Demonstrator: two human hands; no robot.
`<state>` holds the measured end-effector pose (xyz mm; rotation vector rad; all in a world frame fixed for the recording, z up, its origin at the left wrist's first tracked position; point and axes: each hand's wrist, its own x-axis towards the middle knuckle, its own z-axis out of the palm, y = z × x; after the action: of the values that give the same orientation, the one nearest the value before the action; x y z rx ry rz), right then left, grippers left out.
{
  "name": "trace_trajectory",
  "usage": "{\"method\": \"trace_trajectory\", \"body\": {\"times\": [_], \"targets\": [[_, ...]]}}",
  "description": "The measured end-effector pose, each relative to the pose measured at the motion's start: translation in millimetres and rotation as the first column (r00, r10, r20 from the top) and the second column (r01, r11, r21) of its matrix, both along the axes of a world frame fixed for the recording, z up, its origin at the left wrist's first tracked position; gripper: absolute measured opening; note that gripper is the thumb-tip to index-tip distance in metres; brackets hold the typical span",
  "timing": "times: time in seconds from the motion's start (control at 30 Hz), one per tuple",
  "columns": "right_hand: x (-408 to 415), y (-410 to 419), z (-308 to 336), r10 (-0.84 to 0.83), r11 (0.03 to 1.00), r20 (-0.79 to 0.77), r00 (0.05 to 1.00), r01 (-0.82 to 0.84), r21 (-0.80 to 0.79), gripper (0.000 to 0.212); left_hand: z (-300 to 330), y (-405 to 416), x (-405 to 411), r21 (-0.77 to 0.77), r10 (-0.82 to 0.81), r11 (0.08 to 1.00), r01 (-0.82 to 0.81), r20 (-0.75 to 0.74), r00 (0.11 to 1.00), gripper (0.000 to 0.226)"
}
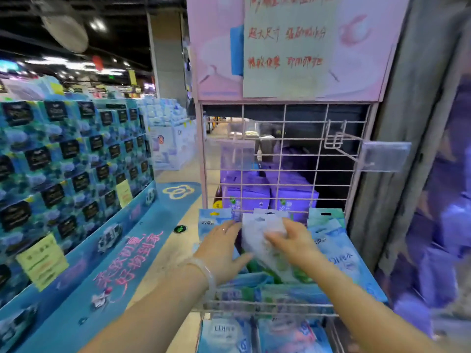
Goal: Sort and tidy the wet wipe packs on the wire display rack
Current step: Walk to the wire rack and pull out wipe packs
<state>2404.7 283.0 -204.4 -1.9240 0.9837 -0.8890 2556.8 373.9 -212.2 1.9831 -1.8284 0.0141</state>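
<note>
Head view. Q: Where's the white pack [257, 240]?
R: Middle of the rack [280, 159], between blue packs [339, 250]. Right hand [290, 240] grips its top; left hand [221, 248], fingers straight, touches its left edge, likely steadying it.

2 bare forearms [158, 309]; left hand [221, 248] wears a thin ring [223, 229], its wrist a pale bangle [205, 272].

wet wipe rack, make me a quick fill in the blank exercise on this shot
1. The wet wipe pack held by the right hand is mostly ____ in colour.
2. The left hand wears a pale bangle on its ____.
3. The paper notice above the wire rack carries ____ handwriting.
Missing words: white; wrist; red
</note>
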Motion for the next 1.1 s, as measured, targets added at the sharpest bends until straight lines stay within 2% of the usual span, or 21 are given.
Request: {"method": "trace_trajectory", "body": {"times": [0.07, 0.13, 0.17, 0.23, 0.37, 0.47, 0.53, 0.63, 0.73, 0.83, 1.0, 1.1], "targets": [[-2.1, 5.0, 10.9, -0.012, 0.989, 0.324, 0.946, -0.038, 0.146, 0.006, 2.0, -5.8, -2.5, -0.048, -0.079, 0.997, 0.067, -0.298, 0.951, 0.08], [-1.6, 9.5, 17.0, -0.01, 0.972, 0.468, 0.884, -0.102, 0.213, 0.011, 3.8, -10.8, -10.3, -0.045, -0.102, 0.995, 0.094, -0.609, 0.786, 0.076], [-0.3, 13.0, 19.5, -0.002, 0.963, 0.498, 0.867, -0.133, 0.236, 0.012, 4.1, -13.9, -14.6, -0.054, -0.118, 0.992, 0.113, -0.701, 0.703, 0.062], [1.2, 18.5, 21.1, 0.008, 0.955, 0.511, 0.859, -0.159, 0.252, 0.012, 6.3, -19.8, -20.0, -0.078, -0.137, 0.99, 0.12, -0.759, 0.637, 0.032], [1.6, 14.1, 24.3, -0.06, 0.96, 0.513, 0.856, -0.092, 0.266, 0.01, 14.7, -28.4, -18.5, -0.123, -0.14, 0.99, 0.068, -0.841, 0.522, 0.029], [-4.4, 1.3, 23.8, -0.121, 0.974, 0.374, 0.919, 0.037, 0.224, 0.017, 23.9, -24.2, -8.9, -0.189, -0.138, 0.978, -0.09, -0.906, 0.4, 0.02], [-4.5, 0.3, 15.8, -0.079, 0.98, 0.214, 0.974, 0.037, 0.197, 0.015, 27.4, -15.6, 2.9, -0.219, -0.141, 0.955, -0.201, -0.93, 0.34, 0.019], [8.0, 4.6, 0.9, 0.003, 0.998, -0.025, 1.0, -0.002, 0.057, 0.008, 27.6, 2.2, 22.0, -0.249, -0.146, 0.928, -0.275, -0.927, 0.346, 0.019], [31.6, 9.0, -7.5, 0.09, 0.994, -0.157, 0.983, -0.099, -0.05, 0.017, 22.4, 17.4, 37.3, -0.21, -0.073, 0.912, -0.353, -0.928, 0.364, 0.005], [51.3, 13.8, -11.7, 0.135, 0.985, -0.229, 0.964, -0.156, -0.078, 0.03, 20.9, 29.5, 44.8, -0.166, -0.03, 0.905, -0.392, -0.944, 0.33, 0.003], [72.0, 17.2, -25.0, 0.281, 0.959, -0.335, 0.9, -0.28, 0.051, 0.066, 18.8, 43.3, 53.0, -0.128, 0.005, 0.896, -0.425, -0.954, 0.298, 0.005], [76.0, 17.5, -27.7, 0.282, 0.957, -0.405, 0.87, -0.284, 0.057, 0.071, 18.0, 49.3, 59.6, -0.112, 0.02, 0.893, -0.436, -0.958, 0.288, 0.01]]}}
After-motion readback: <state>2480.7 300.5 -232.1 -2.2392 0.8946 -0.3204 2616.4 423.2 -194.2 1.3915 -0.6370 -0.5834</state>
